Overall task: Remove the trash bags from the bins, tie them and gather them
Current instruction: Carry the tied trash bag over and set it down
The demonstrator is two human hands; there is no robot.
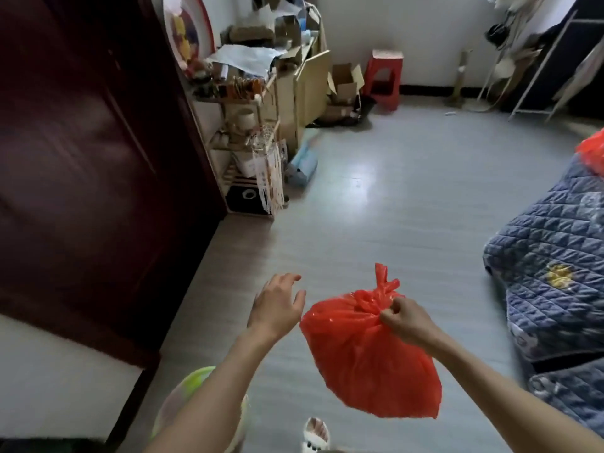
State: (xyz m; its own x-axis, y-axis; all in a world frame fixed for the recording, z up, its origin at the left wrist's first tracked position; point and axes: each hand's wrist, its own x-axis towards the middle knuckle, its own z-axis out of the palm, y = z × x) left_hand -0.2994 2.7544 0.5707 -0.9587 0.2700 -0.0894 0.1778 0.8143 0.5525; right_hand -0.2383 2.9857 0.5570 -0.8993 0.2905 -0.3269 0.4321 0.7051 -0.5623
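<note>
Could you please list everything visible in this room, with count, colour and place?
Knotted red plastic trash bag: one, red, held in the air above the floor, bottom centre.
Second red plastic bag: one, red, on the quilt at right edge, partly cut off.
Blue quilted bedcover: one, blue, right.
Red plastic stool: one, red, by the far wall.
Open cardboard box: one, brown, left of the stool.
Cluttered wooden shelf rack: one, pale wood, left.
Dark red wooden door: one, left.
Grey floor: centre.
Left hand: open, beside the bag.
Right hand: grips the bag below its knot.
</note>
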